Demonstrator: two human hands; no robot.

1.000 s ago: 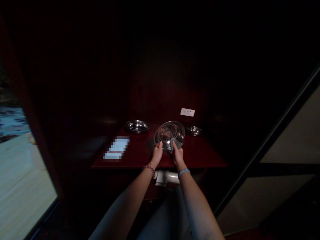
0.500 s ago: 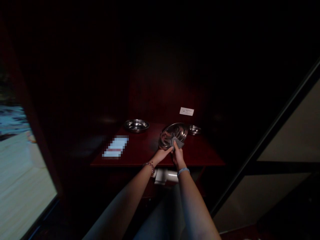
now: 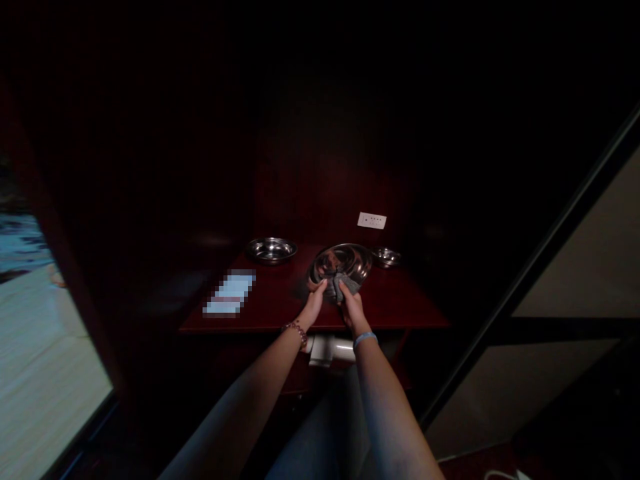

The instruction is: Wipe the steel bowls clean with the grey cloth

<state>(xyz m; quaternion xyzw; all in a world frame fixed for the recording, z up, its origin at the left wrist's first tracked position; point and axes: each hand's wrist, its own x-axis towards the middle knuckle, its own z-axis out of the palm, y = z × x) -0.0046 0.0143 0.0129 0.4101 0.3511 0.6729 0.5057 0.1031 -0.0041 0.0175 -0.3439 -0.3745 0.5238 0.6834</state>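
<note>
A shiny metal basin (image 3: 353, 259) is held up between my hands, tilted toward me above a dark red shelf (image 3: 270, 313). At its near left rim, my left hand (image 3: 314, 303) grips with the thumb on top and the fingers hidden beneath. My right hand (image 3: 352, 310) is closed on a grey cloth (image 3: 347, 285), pressing it against the near rim and inside of the basin. Another metal basin (image 3: 272, 250) rests at the back left of the shelf. Behind the held one, at the right, stands a smaller metal bowl (image 3: 387, 257).
A pale, pixel-blurred flat item (image 3: 230, 293) lies on the shelf's left side. A white socket plate (image 3: 372, 221) is on the back wall. White pipe-like parts (image 3: 330, 350) show below the shelf edge. A light wooden surface (image 3: 45, 360) is at far left.
The basin has turned and shifted slightly left, tipping flatter. My left hand has moved left along its rim, away from my right hand. The cloth has moved left with my right hand.
</note>
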